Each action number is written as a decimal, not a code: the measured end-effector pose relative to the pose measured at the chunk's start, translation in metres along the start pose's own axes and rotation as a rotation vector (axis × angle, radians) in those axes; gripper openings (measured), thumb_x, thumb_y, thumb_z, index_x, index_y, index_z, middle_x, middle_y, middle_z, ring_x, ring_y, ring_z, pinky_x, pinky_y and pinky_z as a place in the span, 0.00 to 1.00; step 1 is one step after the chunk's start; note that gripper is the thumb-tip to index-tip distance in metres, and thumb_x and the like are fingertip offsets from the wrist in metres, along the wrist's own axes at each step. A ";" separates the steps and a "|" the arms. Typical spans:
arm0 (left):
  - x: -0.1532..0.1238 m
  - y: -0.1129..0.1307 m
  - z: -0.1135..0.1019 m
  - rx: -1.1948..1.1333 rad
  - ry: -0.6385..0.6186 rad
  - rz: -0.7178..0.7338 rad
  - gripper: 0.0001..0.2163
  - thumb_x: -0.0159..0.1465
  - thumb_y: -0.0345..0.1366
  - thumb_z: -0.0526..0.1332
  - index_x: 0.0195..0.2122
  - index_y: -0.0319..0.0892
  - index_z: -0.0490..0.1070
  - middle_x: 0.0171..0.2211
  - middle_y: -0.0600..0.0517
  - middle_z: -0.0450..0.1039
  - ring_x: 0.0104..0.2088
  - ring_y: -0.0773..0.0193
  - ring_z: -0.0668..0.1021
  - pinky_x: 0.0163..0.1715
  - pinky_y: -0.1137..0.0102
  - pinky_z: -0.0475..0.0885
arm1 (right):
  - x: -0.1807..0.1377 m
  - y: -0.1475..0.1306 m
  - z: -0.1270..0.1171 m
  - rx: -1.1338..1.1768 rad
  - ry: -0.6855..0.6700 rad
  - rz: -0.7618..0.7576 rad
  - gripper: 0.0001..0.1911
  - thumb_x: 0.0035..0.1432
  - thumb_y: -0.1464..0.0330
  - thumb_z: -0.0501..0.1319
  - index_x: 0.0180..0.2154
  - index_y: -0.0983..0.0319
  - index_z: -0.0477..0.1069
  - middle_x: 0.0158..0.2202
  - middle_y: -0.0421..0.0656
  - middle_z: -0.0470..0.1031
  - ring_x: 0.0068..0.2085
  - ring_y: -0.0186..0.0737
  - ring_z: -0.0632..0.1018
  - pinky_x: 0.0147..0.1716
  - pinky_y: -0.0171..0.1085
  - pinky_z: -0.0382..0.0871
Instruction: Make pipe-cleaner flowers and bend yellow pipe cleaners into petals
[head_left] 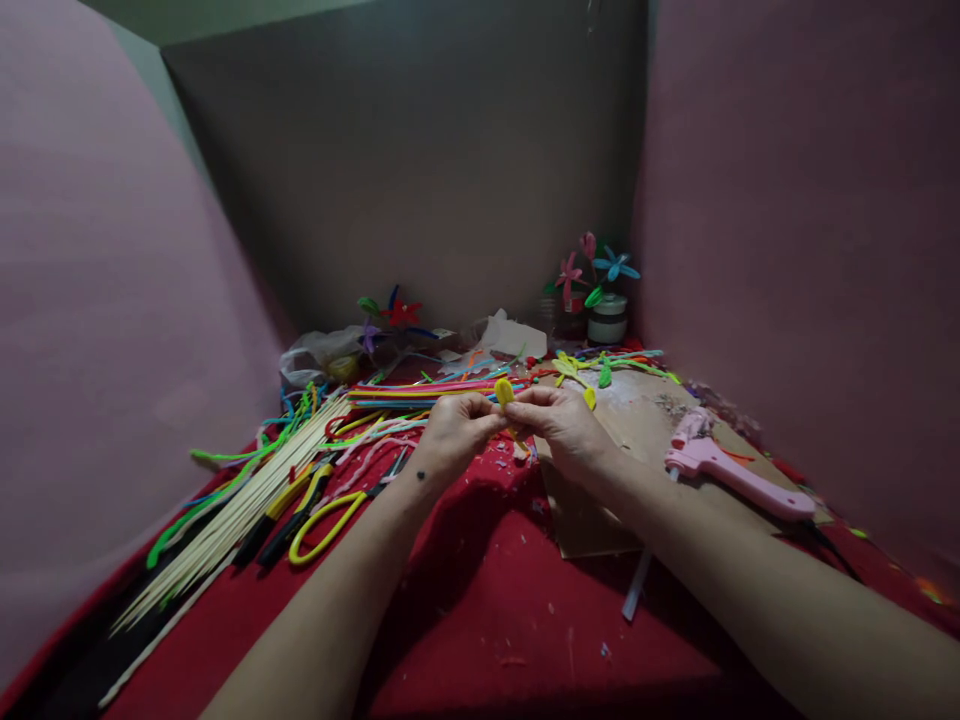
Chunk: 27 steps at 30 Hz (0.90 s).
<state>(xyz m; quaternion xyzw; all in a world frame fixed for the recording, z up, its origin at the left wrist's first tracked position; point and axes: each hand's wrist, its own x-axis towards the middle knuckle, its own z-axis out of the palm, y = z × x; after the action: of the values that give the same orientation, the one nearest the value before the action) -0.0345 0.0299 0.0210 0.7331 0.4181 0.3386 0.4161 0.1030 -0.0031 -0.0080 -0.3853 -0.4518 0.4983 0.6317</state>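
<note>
Between my two hands, over the middle of the red cloth, is a yellow pipe cleaner (505,391) bent into a narrow loop like a petal. My left hand (457,432) pinches it from the left with thumb and forefinger. From the right, my right hand (559,425) pinches the same piece close to its lower end. A short yellow tail shows below the fingers. Just behind my right hand lie yellow petal shapes (568,368) and a green leaf shape (604,376), made of similar fuzzy stems.
Bamboo sticks (255,500), pliers (304,510) and yellow-handled scissors (326,530) lie to the left. A pink glue gun (735,475) rests on cardboard (592,520) at the right. Colourful pipe cleaners (427,392) lie behind my hands. Fuzzy flowers (615,264) stand at the back near a jar (607,320).
</note>
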 end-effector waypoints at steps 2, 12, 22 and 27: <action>0.000 0.003 -0.006 -0.049 0.018 -0.018 0.11 0.46 0.37 0.66 0.23 0.37 0.67 0.16 0.59 0.62 0.16 0.76 0.61 0.16 0.78 0.54 | -0.002 -0.002 0.002 -0.063 0.017 -0.010 0.11 0.39 0.64 0.67 0.20 0.64 0.69 0.16 0.36 0.66 0.19 0.29 0.64 0.19 0.32 0.57; 0.000 0.000 -0.013 -0.345 -0.092 -0.023 0.10 0.52 0.39 0.64 0.26 0.37 0.67 0.11 0.60 0.59 0.11 0.78 0.57 0.12 0.79 0.49 | -0.009 -0.008 0.009 -0.236 -0.095 0.039 0.11 0.42 0.64 0.64 0.18 0.64 0.66 0.14 0.35 0.62 0.16 0.26 0.59 0.18 0.32 0.51; -0.002 0.005 -0.024 -0.184 -0.193 0.075 0.07 0.53 0.36 0.62 0.30 0.38 0.69 0.14 0.58 0.62 0.14 0.75 0.62 0.14 0.78 0.54 | -0.009 -0.016 0.005 -0.190 -0.208 0.107 0.09 0.40 0.66 0.64 0.17 0.64 0.66 0.15 0.35 0.63 0.18 0.27 0.59 0.19 0.32 0.51; -0.004 0.006 -0.023 0.084 -0.132 0.179 0.03 0.53 0.33 0.59 0.25 0.39 0.68 0.13 0.59 0.61 0.15 0.75 0.61 0.16 0.78 0.55 | -0.009 -0.017 0.005 -0.226 -0.250 0.120 0.07 0.41 0.68 0.62 0.17 0.64 0.67 0.15 0.35 0.62 0.18 0.27 0.59 0.20 0.32 0.50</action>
<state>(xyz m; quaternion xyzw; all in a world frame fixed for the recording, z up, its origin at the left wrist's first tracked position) -0.0530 0.0320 0.0357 0.8049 0.3368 0.3076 0.3796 0.1022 -0.0156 0.0073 -0.4151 -0.5560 0.5252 0.4927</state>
